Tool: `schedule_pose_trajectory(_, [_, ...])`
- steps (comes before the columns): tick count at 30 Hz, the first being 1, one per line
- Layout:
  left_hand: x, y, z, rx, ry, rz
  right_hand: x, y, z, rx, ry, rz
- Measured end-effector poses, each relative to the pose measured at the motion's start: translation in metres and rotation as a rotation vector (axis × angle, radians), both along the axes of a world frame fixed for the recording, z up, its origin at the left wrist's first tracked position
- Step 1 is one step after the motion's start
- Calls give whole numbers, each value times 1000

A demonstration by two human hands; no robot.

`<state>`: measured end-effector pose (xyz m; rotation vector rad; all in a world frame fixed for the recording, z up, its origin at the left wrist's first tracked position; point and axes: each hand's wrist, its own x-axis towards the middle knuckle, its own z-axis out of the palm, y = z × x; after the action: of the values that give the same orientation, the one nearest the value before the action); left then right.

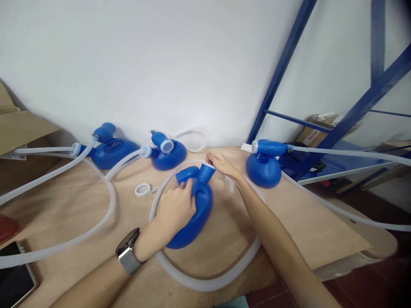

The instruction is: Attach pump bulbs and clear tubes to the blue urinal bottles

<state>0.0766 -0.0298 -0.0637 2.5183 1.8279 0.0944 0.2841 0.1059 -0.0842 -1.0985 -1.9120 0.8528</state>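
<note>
A blue plastic urinal bottle (201, 209) leans in front of me on the wooden table. My left hand (178, 203) is wrapped round it just below its neck, beside a short blue spout piece (187, 173). At the white rim (208, 165) of the bottle's mouth is my right hand (221, 162), its fingers curled and pinched together; what they hold, if anything, is hidden. A clear hose (208, 284) loops round the bottle on the tabletop. To the left lies a white ring cap (143, 189) with a tab. Behind my right wrist is a small white strap piece (230, 185).
Two more blue bottles with hoses, a left one (117, 152) and a middle one (168, 156), stand by the wall. Another bottle (263, 171) is at right, near a blue metal rack (282, 64). A cardboard box (25, 128) and a phone (16, 273) lie at left.
</note>
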Motion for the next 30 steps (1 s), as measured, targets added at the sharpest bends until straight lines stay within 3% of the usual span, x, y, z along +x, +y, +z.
schedule_pose_trajectory(8, [2,-2,-2,48,-31,11,3,-14,18,-87,-127,157])
schedule_pose_trajectory(19, [2,-9,0,24,33,2,-10,-13,12,-240,56,176])
schedule_pose_trajectory(25, [8,-11,2,26,24,8,-10,-11,10,-194,45,107])
schedule_pose_trajectory(30, [18,-11,8,32,-10,81,-12,-12,3,-46,59,-85])
